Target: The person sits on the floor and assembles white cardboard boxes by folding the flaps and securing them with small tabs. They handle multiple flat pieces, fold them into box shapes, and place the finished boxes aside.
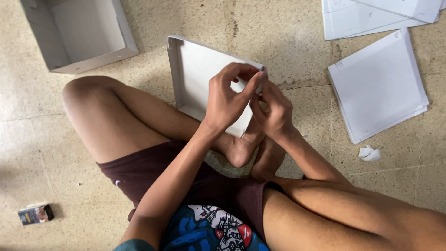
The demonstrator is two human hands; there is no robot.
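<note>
White box tray (197, 69), maroon shorts (153, 172), blue/red graphic shirt (209, 230), beige speckled floor (288, 37).

open grey box (79, 35), flat white sheets (378, 83), crumpled paper (369, 153)

Shallow white tray (195, 76): thin paperboard, matt and smooth, with crisp folded walls. Left hand (227, 100) and right hand (275, 111): bare skin, fingers (253, 83) pinching the paperboard corner. Deeper box (79, 35): the same matt card, greyer in shade. Flat blanks (378, 83) and a further stack (371, 16): uncoated white card sheets, smooth, with die-cut slots (edges clean, not frayed). Floor (288, 42): speckled stone-chip surface, dull polish, with a dark rough crack. Crumpled scrap (370, 153): soft white paper. Small packet (36, 214): printed card, slightly glossy. Shorts (148, 172): maroon woven cloth, matt. Shirt (209, 230): printed knit fabric.
</note>
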